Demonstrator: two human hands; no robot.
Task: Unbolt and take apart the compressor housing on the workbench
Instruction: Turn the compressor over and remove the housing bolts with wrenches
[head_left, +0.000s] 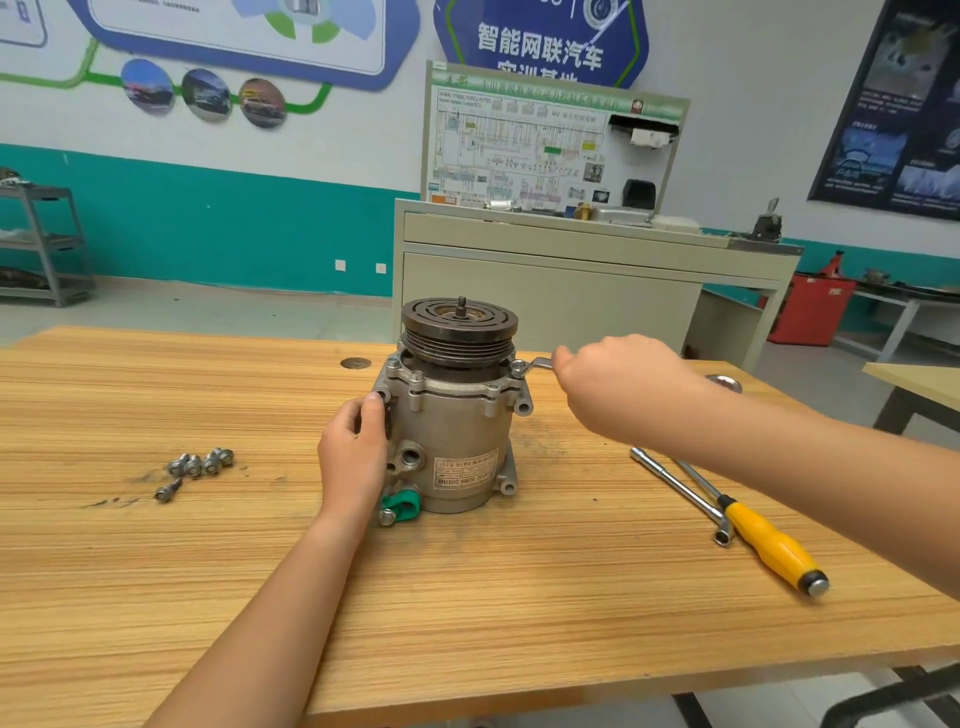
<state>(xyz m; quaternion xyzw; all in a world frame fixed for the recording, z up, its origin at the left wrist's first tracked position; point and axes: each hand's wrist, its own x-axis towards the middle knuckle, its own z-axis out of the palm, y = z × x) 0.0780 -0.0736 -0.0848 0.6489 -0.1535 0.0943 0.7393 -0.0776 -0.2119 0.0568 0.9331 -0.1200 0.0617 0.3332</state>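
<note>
Head cam: compressor (452, 415) stands upright, pulley up, mid workbench (467, 597). L hand (353, 452) clasps its side, prob. to stop it turning. R hand (618, 384) is closed round a wrench (535, 365) set on a flange bolt (518, 368). Loose bolts (200, 462): 5, parked left. Spare tools right: 1 L-socket wrench (680, 491), 1 yellow-handled screwdriver (769, 540).

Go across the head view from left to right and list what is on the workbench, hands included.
Loose bolts → left hand → compressor → right hand gripping a spanner → yellow-handled screwdriver.
</note>
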